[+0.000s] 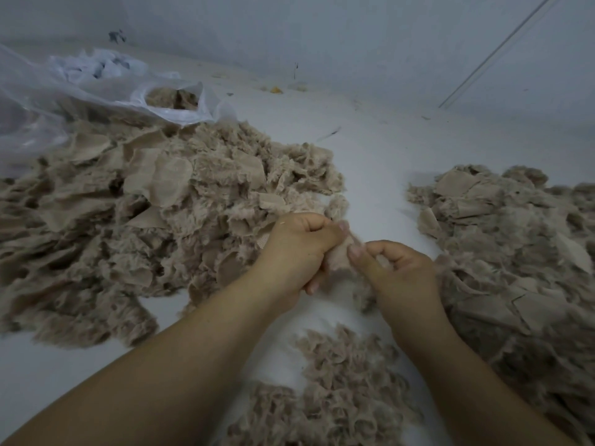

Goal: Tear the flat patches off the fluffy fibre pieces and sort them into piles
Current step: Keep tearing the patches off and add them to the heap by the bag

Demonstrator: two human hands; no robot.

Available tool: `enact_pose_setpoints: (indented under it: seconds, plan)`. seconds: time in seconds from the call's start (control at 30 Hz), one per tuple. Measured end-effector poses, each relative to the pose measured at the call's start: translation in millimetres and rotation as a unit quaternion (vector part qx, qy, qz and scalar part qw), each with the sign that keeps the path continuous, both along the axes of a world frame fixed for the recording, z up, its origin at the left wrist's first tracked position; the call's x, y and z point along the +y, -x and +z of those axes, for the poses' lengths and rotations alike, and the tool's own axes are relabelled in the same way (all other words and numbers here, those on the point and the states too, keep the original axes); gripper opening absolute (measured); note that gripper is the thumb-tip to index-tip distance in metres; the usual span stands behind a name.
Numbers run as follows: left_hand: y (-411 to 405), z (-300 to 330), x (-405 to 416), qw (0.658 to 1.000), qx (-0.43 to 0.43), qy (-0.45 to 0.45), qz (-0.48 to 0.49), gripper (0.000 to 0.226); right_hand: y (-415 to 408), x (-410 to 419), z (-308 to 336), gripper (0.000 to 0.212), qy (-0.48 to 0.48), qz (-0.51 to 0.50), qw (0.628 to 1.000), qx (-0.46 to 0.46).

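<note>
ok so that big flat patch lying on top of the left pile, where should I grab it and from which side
Probably pinch the flat patch at its rounded right edge, coming from the right and above. That edge seems to lie loose over the fluff of the left pile, while its left side tucks among other patches.

We see our left hand (297, 249) and right hand (397, 275) pinching one fluffy fibre piece (342, 257) between them; heaps lie either side.
</note>
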State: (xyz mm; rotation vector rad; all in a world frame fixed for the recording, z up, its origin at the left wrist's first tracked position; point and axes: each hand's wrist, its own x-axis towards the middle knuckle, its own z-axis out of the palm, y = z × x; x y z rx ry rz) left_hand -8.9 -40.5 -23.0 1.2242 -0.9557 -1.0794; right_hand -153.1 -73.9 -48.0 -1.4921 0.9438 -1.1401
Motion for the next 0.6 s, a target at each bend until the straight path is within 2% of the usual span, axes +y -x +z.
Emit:
enact_pose_setpoints:
  seconds: [0.27,0.33,0.47,0.6]
  plan:
    - [2.5,-6.7,-0.9,0.994,0.047,0.035,0.093,0.034,-0.2,-0.7,-0.1,0.024,-0.006,-0.029,0.999,-0.012]
    - [-4.5,-4.5,-2.1,0.997,0.034,0.028,0.063,0.032,0.9,-0.9,0.2,0.024,-0.017,-0.04,0.999,-0.025]
    - [-16.1,1.7,-0.6,0.997,-0.028,-0.008,-0.068,0.028,1.5,0.5,2.8,0.023,-0.019,-0.051,0.998,-0.036]
    - [-18.5,3.9,0.3,0.993,0.003,-0.051,-0.106,0.026,1.3,1.0,3.1,0.021,-0.011,-0.044,0.998,-0.035]
